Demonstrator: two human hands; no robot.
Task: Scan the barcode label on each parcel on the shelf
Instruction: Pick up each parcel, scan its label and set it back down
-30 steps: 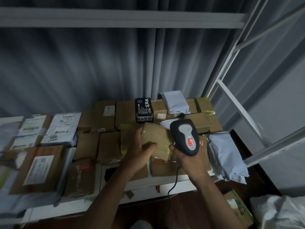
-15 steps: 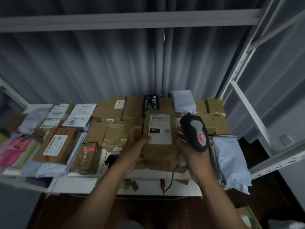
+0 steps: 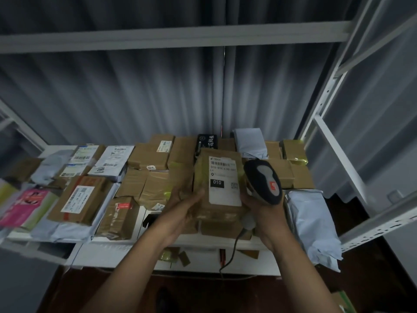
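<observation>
Parcel (image 3: 216,188), label up: left hand (image 3: 187,205) grips it, right hand (image 3: 262,205) holds scanner (image 3: 264,180) at 3 o'clock. Scan pending, I'd say; many on shelf (image 3: 203,241) left.

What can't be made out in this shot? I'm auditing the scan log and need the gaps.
Head view only:
- Scanner: its window faces away, and the right hand hides its grip.
- Held parcel: the label's small print is too small to read.
- Pink package: blurred, cut off by the left edge.
- Left hand: fingertips hidden behind the parcel.
</observation>
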